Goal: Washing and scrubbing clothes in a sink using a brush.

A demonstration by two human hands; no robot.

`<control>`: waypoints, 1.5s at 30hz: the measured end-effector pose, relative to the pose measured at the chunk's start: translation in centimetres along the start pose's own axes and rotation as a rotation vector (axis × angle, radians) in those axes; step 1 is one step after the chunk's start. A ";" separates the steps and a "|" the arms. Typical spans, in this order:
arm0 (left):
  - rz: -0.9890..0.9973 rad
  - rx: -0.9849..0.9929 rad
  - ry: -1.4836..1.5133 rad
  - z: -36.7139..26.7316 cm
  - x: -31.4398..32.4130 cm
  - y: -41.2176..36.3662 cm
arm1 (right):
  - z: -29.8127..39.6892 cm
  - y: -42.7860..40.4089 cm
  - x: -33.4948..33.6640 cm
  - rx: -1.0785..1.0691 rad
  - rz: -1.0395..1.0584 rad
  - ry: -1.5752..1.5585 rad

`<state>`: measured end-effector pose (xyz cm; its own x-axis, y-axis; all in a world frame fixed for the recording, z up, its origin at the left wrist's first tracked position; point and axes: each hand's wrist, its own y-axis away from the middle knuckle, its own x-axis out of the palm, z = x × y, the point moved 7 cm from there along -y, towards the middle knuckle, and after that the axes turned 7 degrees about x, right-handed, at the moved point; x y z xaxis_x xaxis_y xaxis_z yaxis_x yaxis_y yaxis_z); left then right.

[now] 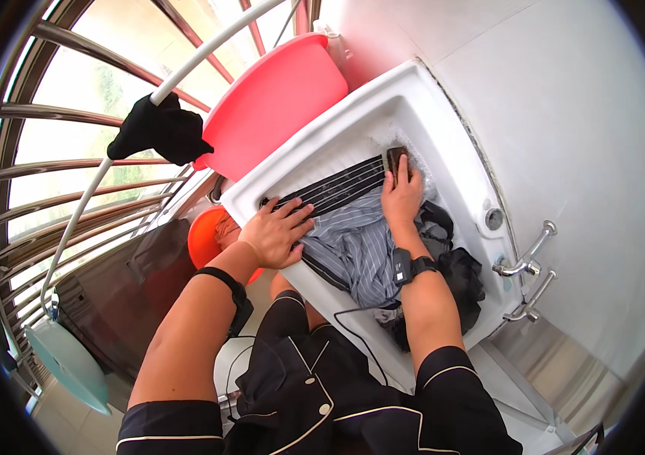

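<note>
A blue-grey striped garment [351, 244] lies in a white ceramic laundry sink [322, 139]. Its black part with pale stripes [336, 185] is spread flat over the ribbed washboard slope. My left hand [280, 233] presses the near left end of this part, palm down with fingers apart. In my right hand [403, 193] is a dark brown scrub brush [395, 159], resting at the far right end of the black striped part. White suds show around the brush. Its bristles are mostly hidden. Below my right forearm, dark wet clothes [459, 284] are heaped in the basin.
Two metal taps [521, 267] project from the wall on the right. A pink basin [277, 105] leans behind the sink; an orange tub [206, 236] stands left. A black cloth [157, 131] hangs on a white pole [214, 45]. A black cable [356, 335] crosses the sink's near edge.
</note>
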<state>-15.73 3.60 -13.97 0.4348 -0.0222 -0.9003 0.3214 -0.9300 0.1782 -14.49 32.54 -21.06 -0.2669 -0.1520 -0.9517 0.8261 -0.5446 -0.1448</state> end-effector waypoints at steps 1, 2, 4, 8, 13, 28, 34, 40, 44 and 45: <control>-0.005 0.012 0.004 -0.1 -0.1 -0.1 | -0.1 0.1 0.1 0.001 0.003 0.002; -0.012 0.008 0.004 -0.1 -0.1 0.0 | -0.5 0.0 0.5 0.047 0.045 0.023; -0.011 0.006 0.005 0.1 0.0 0.3 | 0.1 -0.3 0.5 0.097 0.079 0.048; 0.007 -0.002 -0.007 0.2 0.3 0.6 | 5.7 3.2 -2.5 -0.061 0.032 -0.200; -0.017 0.009 0.001 0.1 0.3 0.6 | 11.5 7.7 -4.6 -0.312 0.247 -0.326; 0.005 -0.009 -0.003 0.1 0.0 0.5 | 10.6 6.9 -4.5 -0.297 0.390 -0.205; 0.025 0.002 -0.017 0.0 0.1 0.4 | 2.0 -0.5 -0.4 0.061 0.237 0.031; -0.015 -0.009 0.008 -0.1 -0.4 0.1 | -0.9 -1.4 -0.2 0.074 0.115 -0.011; -0.009 -0.003 -0.003 0.1 0.0 0.4 | 2.3 0.3 -1.7 0.035 0.113 -0.192; -0.031 -0.016 0.001 0.3 0.0 0.8 | 5.8 1.9 -3.6 -0.007 0.118 -0.254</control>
<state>-15.66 2.72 -13.96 0.4254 0.0068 -0.9050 0.3478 -0.9244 0.1565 -14.89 27.28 -16.33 -0.2837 -0.4161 -0.8639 0.8620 -0.5054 -0.0396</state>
